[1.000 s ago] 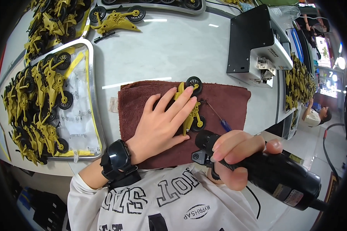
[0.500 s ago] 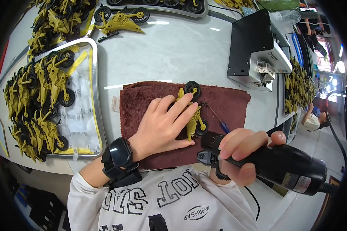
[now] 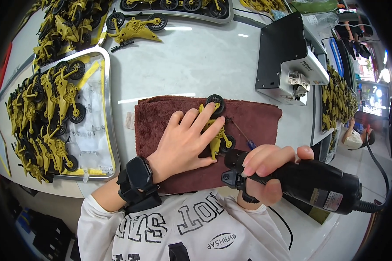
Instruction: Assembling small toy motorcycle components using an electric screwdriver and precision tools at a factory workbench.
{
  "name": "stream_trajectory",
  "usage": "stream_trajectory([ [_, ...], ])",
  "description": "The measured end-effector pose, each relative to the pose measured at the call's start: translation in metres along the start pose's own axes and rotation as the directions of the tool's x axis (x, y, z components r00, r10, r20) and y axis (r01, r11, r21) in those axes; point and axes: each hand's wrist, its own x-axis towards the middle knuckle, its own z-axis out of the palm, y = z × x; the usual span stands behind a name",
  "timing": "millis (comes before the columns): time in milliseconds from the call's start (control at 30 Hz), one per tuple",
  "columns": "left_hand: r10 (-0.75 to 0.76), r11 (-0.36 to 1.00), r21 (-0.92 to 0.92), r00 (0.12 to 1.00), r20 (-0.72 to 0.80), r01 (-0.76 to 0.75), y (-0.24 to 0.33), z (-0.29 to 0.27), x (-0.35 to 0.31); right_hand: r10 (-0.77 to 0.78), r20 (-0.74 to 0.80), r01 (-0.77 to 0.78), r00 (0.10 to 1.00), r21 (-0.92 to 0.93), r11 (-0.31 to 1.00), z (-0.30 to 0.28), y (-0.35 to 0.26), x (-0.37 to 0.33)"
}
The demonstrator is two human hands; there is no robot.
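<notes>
Hand over yellow toy motorcycle on cloth, power driver at its lower end

Pale, glossy tabletop [image 3: 161, 69]; folded maroon cloth [image 3: 259, 117] spread in front of the person. Black-and-silver boxy machine [image 3: 278, 56] stands beyond the cloth, to the right. Room opens out at the far right: another person [image 3: 355, 139] in a light top, bright lights, details blurred. One loose yellow motorcycle [image 3: 137, 31] with black wheels lies on its side on the tabletop, near the back.

Metal-rimmed tray [image 3: 107, 95] at left: rows of yellow motorcycles with black wheels, packed to its left side, bare lining with yellow tape to the right. Second tray [image 3: 196, 18] at the back edge, more black wheels and yellow bodies, partly cut off. Pile of yellow parts [image 3: 337, 98] at far right.

Worked toy motorcycle [image 3: 215, 141] lies on the cloth, right of its middle. Left hand [image 3: 183, 139] palm down, fingers spread wide, fingertips resting on it, thumb by its lower end; black wrist device [image 3: 139, 173] worn. Right hand [image 3: 270, 169] wraps round a black power driver [image 3: 322, 187], nose toward that lower end; bit contact can't be told. Blue-handled screwdriver [image 3: 250, 144] lies just beyond the right hand.
</notes>
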Motion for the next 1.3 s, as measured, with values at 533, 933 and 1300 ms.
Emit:
stream_trajectory([
  [533, 0.038, 0.999, -0.019, 0.993, -0.111, -0.040, -0.005, 0.007, 0.008, 0.038, 0.166, -0.030, 0.985, -0.050, 0.998, 0.006, 0.003, 0.018],
  [933, -0.024, 0.999, -0.043, 1.000, 0.000, 0.024, -0.001, 0.000, 0.009, -0.124, 0.172, 0.126, 0.977, 0.000, 0.992, -0.007, -0.021, 0.016],
  [1300, 0.012, 0.994, -0.112, 0.997, 0.072, -0.004, 0.000, -0.005, 0.009, -0.467, -0.453, 0.187, 0.760, -0.535, 0.824, -0.120, -0.017, 0.133],
])
